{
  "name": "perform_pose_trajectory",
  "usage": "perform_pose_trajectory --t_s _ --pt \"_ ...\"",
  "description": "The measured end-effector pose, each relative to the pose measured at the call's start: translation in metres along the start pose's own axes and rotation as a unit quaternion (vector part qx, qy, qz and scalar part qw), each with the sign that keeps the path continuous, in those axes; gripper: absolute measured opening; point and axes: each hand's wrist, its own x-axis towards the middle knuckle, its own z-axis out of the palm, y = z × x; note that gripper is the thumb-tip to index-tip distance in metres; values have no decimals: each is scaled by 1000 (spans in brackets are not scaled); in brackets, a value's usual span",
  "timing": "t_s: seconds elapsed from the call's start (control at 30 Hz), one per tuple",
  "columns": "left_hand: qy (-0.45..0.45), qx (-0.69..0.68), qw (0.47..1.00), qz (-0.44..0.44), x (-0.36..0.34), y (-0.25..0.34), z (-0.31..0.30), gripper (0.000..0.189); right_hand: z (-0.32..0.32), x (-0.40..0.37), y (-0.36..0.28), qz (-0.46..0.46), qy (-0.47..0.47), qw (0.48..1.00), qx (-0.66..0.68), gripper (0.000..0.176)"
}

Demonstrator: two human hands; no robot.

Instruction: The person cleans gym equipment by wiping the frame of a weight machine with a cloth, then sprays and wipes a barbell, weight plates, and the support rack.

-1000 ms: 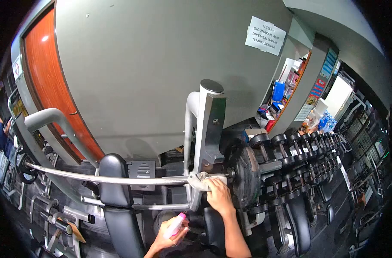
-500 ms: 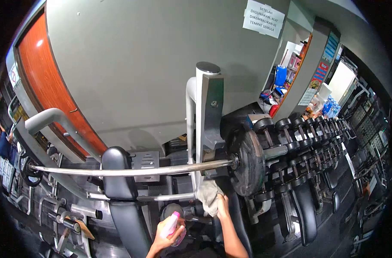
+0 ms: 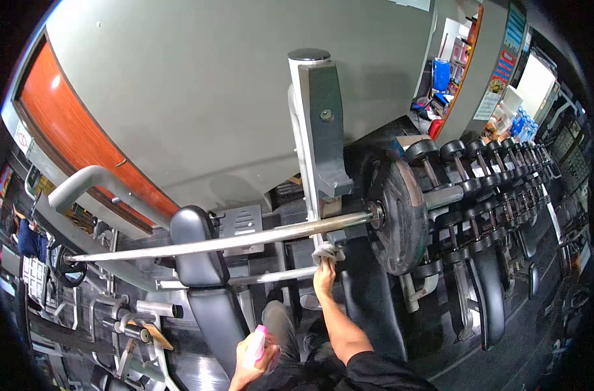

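My left hand [image 3: 248, 362] is wrapped round a pink and white spray bottle [image 3: 258, 347] low in the view. Farther forward, my right hand [image 3: 324, 275] holds a light grey cloth [image 3: 327, 253] against the rack's upright, just below the barbell [image 3: 245, 241]. The bar lies across the rack in front of a black padded bench [image 3: 202, 260], with a large black weight plate [image 3: 401, 218] at its right end. The rack's tall grey post [image 3: 323, 124] rises above my right hand.
Two tiers of dumbbells [image 3: 479, 169] stand at the right, beside more black benches [image 3: 486, 293]. An orange door [image 3: 69, 130] is in the grey wall at the left. Another person [image 3: 29, 240] is at the far left edge.
The view has shifted and tilted down. My right arm reaches farther forward, and the cloth looks more bunched up at the post. My left hand still holds the bottle.
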Motion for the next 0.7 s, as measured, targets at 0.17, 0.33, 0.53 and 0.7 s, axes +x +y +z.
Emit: perform_pose_trajectory --t_s 0.17,0.33,0.53,0.7 --pt "38 -55 998 -22 -5 9 11 31 62 -66 164 359 -92 899 234 34" --pt "6 29 997 65 4 34 19 48 -20 -73 77 425 -145 709 544 32" --pt "-56 -103 990 78 9 -2 41 35 -142 -72 -24 348 -147 708 597 37" --pt "-84 -148 979 112 14 15 54 37 -232 -80 -66 338 -75 753 559 37"
